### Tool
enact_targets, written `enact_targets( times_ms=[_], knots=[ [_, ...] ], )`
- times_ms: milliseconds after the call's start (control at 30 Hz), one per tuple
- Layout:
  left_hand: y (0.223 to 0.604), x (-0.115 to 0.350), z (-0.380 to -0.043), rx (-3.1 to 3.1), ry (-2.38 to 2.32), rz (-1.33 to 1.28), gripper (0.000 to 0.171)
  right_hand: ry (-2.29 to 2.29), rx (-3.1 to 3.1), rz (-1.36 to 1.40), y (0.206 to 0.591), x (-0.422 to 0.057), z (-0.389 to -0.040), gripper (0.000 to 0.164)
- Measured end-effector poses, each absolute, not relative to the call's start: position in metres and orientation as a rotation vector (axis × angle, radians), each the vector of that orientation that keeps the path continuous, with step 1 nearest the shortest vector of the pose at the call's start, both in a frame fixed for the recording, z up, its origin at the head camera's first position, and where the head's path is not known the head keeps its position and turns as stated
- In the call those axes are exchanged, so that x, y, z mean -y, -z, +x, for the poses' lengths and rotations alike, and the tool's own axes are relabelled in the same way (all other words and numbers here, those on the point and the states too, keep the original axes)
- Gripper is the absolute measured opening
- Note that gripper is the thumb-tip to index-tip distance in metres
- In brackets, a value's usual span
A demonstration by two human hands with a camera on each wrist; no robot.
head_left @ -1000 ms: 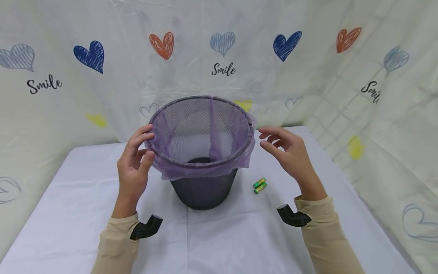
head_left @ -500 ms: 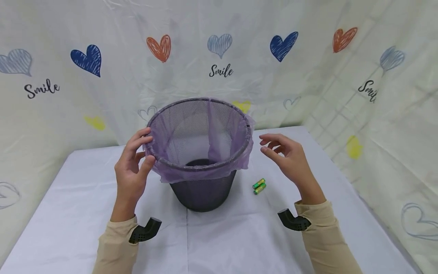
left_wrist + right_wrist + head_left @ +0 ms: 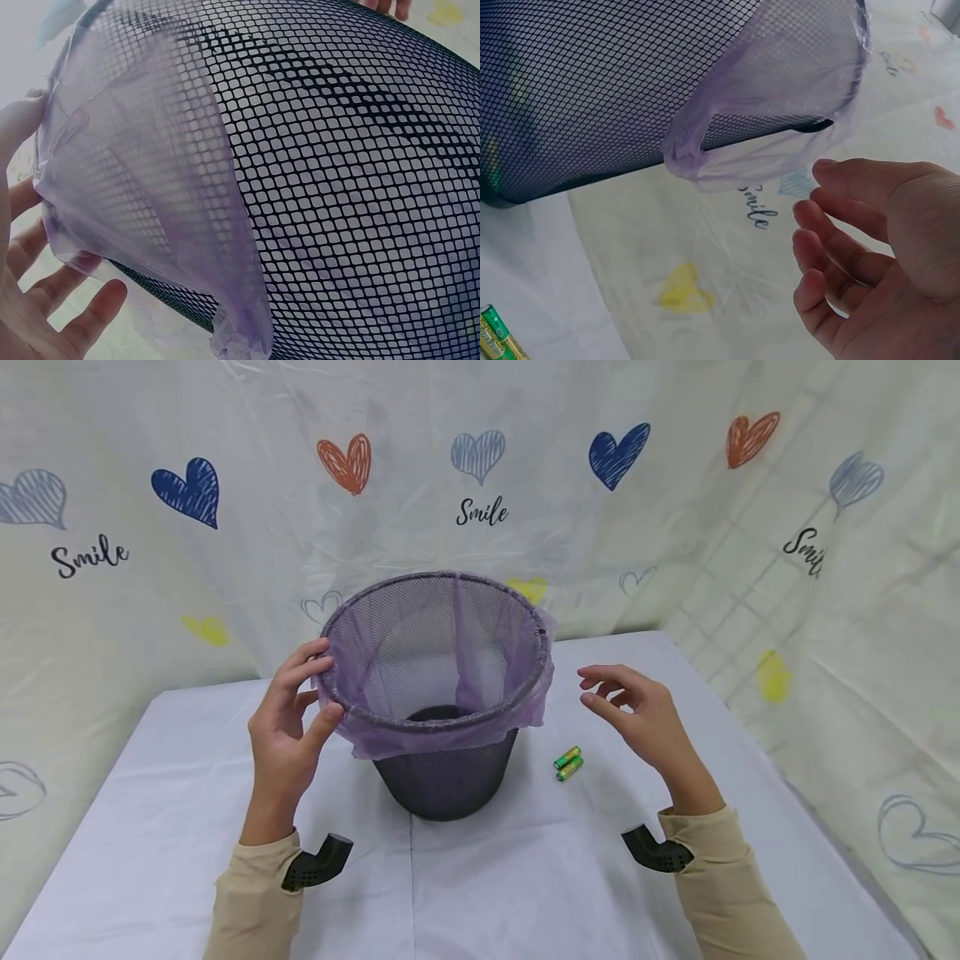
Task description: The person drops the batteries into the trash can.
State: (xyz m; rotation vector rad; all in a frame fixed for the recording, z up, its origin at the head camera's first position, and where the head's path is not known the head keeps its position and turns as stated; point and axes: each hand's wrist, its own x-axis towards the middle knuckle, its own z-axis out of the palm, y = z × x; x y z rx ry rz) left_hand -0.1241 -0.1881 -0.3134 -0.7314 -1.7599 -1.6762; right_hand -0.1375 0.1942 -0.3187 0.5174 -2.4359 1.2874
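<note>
A black mesh wastebasket [image 3: 450,785] stands in the middle of the table, lined with a thin purple bin bag [image 3: 420,742] folded out over its rim. My left hand [image 3: 285,747] rests on the left side of the rim, with thumb and fingertips spread along it. In the left wrist view the bag's fold [image 3: 142,157] lies against the mesh and covers part of the fingers. Right of the basket, my right hand [image 3: 637,714] hovers apart from it, fingers loosely bent around nothing. Two green batteries [image 3: 568,763] lie side by side below that hand.
A white cloth [image 3: 480,893] covers the table, whose back edge runs behind the basket. Behind it hangs a pale backdrop [image 3: 547,468] printed with hearts and "Smile". Each sleeve carries a black wrist camera mount [image 3: 318,862].
My right hand has moved slightly down and to the right, farther from the rim. The left hand keeps its place on the basket, and the whole head view has shifted a little.
</note>
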Motion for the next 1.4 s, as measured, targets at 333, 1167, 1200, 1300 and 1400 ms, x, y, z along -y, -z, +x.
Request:
enact_targets(
  times_ms=[333,1167,1200,1300,1400],
  knots=[
    [0.32,0.193,-0.13,1.761,1.667,-0.746,0.047,-1.235,2.499,0.477,0.312,-0.189,-0.131,0.028],
    [0.318,0.192,-0.129,1.781,1.653,-0.732,0.046,-1.23,2.684,0.452,0.371,-0.218,-0.164,0.028],
    [0.318,0.192,-0.129,1.783,1.651,-0.732,0.046,-1.231,2.693,0.449,0.373,-0.219,-0.165,0.028],
    [0.319,0.192,-0.129,1.778,1.655,-0.739,0.046,-1.244,2.732,0.447,0.38,-0.22,-0.167,0.028],
    [0.319,0.193,-0.13,1.769,1.657,-0.749,0.046,-1.247,2.782,0.445,0.385,-0.22,-0.169,0.028]
  ],
)
